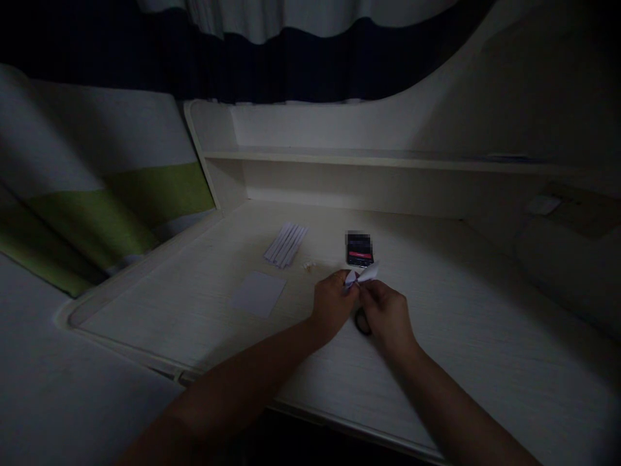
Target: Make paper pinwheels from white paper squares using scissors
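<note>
Both of my hands meet over the middle of the pale desk [460, 336]. My left hand [332, 301] and my right hand [388, 314] are closed in pinches on a small folded piece of white paper [363, 275], which they hold between them just above the desktop. A small dark round object [361, 321] lies on the desk under my right hand; I cannot make out what it is.
A white paper sheet [258, 293] lies left of my hands. Behind it are a fan of white paper strips [286, 244], a tiny scrap [308, 265] and a dark phone-like device [359, 250]. A shelf [388, 158] runs along the back, a striped cushion [97, 194] at left.
</note>
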The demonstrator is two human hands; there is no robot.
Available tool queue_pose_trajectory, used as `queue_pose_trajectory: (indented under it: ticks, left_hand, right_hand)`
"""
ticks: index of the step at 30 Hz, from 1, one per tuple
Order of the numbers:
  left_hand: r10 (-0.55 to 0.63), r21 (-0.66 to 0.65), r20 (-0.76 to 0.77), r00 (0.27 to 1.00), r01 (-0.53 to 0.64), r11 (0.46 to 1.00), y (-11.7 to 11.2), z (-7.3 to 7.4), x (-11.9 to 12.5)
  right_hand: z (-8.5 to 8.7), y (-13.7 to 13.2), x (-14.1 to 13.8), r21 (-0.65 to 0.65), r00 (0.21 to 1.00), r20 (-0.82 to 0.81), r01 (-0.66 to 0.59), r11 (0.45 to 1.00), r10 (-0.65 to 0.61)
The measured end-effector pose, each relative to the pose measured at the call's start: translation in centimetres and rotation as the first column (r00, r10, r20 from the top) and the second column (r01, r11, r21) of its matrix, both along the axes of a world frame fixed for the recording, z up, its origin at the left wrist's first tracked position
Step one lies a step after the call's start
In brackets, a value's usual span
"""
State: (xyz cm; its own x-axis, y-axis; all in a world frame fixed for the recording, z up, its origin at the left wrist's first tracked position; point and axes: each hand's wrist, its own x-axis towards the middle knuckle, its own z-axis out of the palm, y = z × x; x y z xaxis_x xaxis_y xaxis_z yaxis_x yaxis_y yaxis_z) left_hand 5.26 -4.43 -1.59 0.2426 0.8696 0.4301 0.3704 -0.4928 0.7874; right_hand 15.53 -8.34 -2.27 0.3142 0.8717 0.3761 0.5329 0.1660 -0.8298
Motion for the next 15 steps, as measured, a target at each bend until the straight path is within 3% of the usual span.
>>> queue_pose_trajectory:
  ticks: [2,4,6,8,10,12,13,15]
  left_hand:
    - [0.012,0.003,-0.011,1.000,-0.012,1.000,-0.02,0.00,0.03]
    - [0.019,0.005,-0.026,0.999,-0.019,1.000,-0.07,0.03,0.08]
    - [0.022,0.013,-0.046,0.999,-0.022,1.000,-0.14,0.07,0.12]
    - [0.024,0.028,-0.074,0.997,-0.022,0.999,-0.21,0.13,0.16]
    - [0.026,0.040,-0.094,0.995,-0.023,0.999,-0.27,0.21,0.19]
    - [0.024,0.041,-0.097,0.995,-0.020,0.999,-0.27,0.31,0.19]
    - [0.023,0.040,-0.096,0.995,-0.019,0.999,-0.25,0.36,0.18]
    - [0.019,0.040,-0.095,0.995,-0.015,0.999,-0.16,0.41,0.15]
  right_hand:
    - [0.18,0.15,-0.02,-0.063,0.958,-0.286,-0.030,0.998,0.010]
    - [0.39,0.32,-0.04,-0.098,0.866,-0.500,-0.044,0.994,-0.011]
    - [0.53,0.43,-0.04,-0.109,0.772,-0.635,-0.063,0.992,-0.021]
    - [0.50,0.43,-0.01,-0.104,0.738,-0.674,-0.076,0.992,-0.014]
    - [0.32,0.31,0.02,-0.085,0.830,-0.557,-0.066,0.994,0.008]
    - [0.10,0.12,0.06,-0.020,0.972,-0.235,-0.018,1.000,0.013]
    - [0.00,0.03,0.08,0.044,1.000,-0.017,-0.001,0.999,0.001]
    - [-0.13,-0.07,0.15,0.194,0.913,0.404,-0.021,0.981,-0.061]
